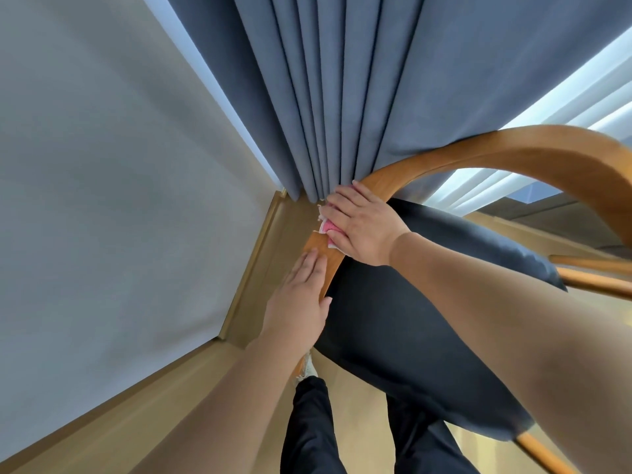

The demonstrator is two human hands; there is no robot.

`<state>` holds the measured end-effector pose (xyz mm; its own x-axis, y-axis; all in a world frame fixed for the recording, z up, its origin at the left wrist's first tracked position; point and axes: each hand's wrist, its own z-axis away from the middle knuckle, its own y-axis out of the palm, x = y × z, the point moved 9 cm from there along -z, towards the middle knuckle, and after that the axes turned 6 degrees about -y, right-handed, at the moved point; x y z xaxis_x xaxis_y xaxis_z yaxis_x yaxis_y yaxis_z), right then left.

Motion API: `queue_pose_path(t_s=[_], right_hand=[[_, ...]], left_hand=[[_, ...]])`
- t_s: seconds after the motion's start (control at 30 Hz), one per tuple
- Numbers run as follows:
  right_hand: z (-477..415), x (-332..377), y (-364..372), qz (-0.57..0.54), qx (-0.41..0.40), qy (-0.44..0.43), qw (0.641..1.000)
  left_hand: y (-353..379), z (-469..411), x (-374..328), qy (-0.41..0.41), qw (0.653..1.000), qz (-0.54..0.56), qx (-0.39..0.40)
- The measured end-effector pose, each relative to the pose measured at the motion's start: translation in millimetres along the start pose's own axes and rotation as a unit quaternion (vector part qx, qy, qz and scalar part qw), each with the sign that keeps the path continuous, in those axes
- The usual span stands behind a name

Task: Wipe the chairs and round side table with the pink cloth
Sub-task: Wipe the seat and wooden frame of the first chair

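Observation:
A chair with a curved wooden back rail and a dark padded seat fills the right of the view. My right hand presses the pink cloth flat against the rail's left bend; only a small pink and white corner of the cloth shows past my fingers. My left hand lies flat on the same rail just below, fingers together, holding nothing. The round side table is out of view.
Blue curtains hang directly behind the rail, with white sheers to the right. A grey wall and wooden skirting close off the left. My dark-trousered legs stand on the wooden floor below.

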<state>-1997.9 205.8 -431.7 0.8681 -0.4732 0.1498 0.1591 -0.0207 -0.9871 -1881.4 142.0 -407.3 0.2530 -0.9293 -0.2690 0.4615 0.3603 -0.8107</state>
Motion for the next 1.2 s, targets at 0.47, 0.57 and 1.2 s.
queue_pose_path(t_s=[0.47, 0.57, 1.2], right_hand=[[11.1, -61.1, -8.5, 0.005, -0.054, 0.061, 0.997], [16.2, -86.2, -9.8, 0.016, -0.046, 0.094, 0.994], [63.2, -161.1, -22.3, 0.095, -0.021, 0.103, 0.990]], left_hand=[[-11.5, -39.5, -29.6, 0.017, 0.998, -0.066, -0.005], [-13.2, -45.9, -37.1, 0.014, 0.997, -0.077, -0.011], [-8.7, -77.7, -60.9, 0.034, 0.993, -0.117, -0.006]])
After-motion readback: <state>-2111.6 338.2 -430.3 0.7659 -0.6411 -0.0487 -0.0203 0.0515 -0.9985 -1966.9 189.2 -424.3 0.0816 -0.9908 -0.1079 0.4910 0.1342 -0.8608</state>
